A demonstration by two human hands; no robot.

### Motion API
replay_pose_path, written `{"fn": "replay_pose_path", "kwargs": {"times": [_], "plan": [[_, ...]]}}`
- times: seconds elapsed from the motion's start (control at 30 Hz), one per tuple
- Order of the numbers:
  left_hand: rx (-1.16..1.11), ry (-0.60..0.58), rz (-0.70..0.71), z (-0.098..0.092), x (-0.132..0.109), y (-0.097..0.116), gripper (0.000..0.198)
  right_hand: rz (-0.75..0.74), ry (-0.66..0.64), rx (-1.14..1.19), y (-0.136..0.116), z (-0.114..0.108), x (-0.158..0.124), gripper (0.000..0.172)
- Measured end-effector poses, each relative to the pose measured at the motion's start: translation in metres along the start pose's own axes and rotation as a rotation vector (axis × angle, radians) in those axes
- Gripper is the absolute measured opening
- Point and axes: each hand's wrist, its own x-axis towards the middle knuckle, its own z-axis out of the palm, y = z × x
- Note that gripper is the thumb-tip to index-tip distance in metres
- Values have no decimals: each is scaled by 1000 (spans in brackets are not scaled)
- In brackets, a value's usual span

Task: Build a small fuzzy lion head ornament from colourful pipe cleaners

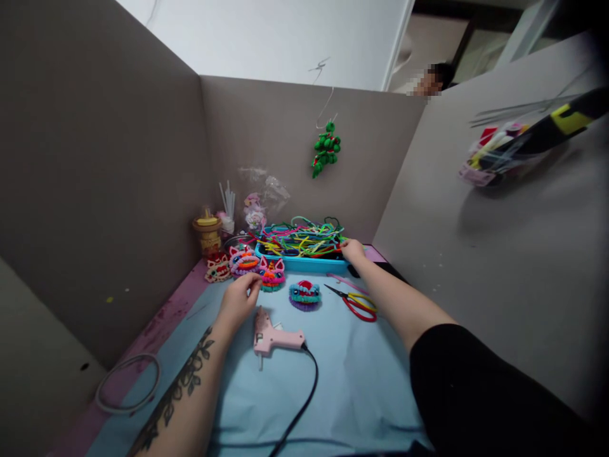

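My left hand (239,299) hovers over the light blue mat (342,381) with its fingers curled together near a pink and teal pipe-cleaner figure (272,275); what it pinches, if anything, is too small to see. My right hand (353,250) reaches to the right end of a blue tray (304,263) piled with coloured pipe cleaners (304,238), fingers closed among them. A pink glue gun (270,335) lies just below my left hand, its black cord (299,406) trailing toward me.
Red-handled scissors (354,301) and a teal and purple figure (304,294) lie mid-mat. More figures (242,260), a yellow-lidded cup (208,235) and wrapped items stand at the back left. A green ornament (326,149) hangs on the grey partition. A ring (126,384) lies at the left.
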Motion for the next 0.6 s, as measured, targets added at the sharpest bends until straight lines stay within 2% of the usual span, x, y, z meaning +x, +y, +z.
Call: {"fn": "replay_pose_path", "kwargs": {"times": [0.2,0.47,0.6], "plan": [[-15,-12,10,0,-1,3,17,-64,6,9,5,-4,-2,26],[-45,-45,8,1,-3,10,18,-293,-15,-48,-3,-11,-10,25],[-35,-135,11,3,-4,11,18,-355,-19,-97,-8,-13,-13,29]]}}
